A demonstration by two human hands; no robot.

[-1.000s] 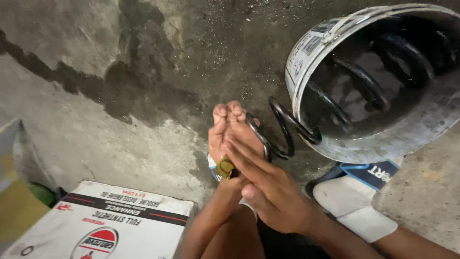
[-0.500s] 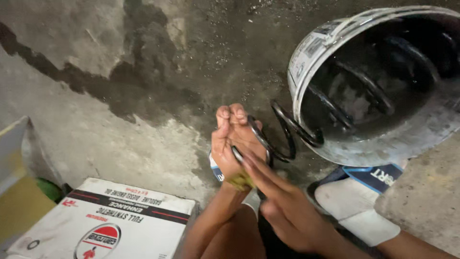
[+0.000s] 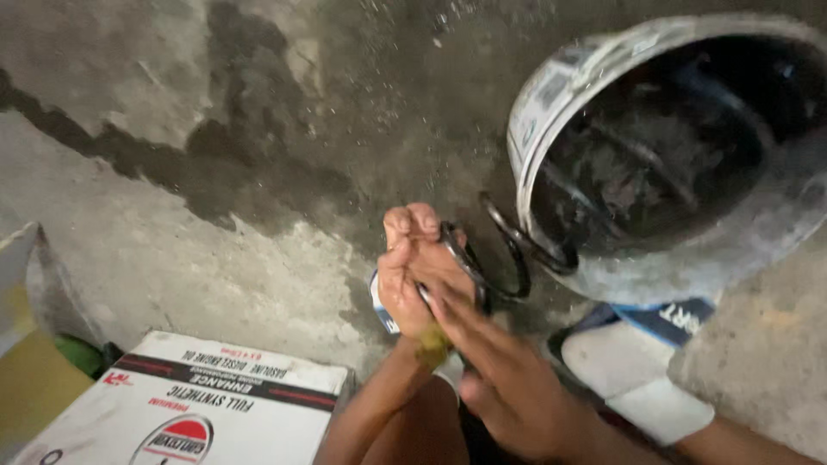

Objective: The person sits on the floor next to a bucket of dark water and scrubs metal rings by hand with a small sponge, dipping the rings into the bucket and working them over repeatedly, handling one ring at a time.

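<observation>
Far to the left of my grip sits a white cardboard box (image 3: pixel 198 405) with red and black print, untouched. My left hand (image 3: pixel 412 271) is curled closed around a small round thing with a white and blue edge (image 3: pixel 379 308) showing under the palm; I judge it a can or filter, but most of it is hidden. A dark metal band (image 3: pixel 461 258) runs over the top of that hand, and its curved black loop (image 3: pixel 517 258) stands just to the right. My right hand (image 3: pixel 508 379) lies below with fingers stretched flat against the left, gripping nothing that I can see. Farther right a dirty bucket (image 3: pixel 551 95) lies tipped on its side on the stained concrete floor (image 3: pixel 215 129). I judge the work mid-way: the band is on, nothing is freed yet.
</observation>
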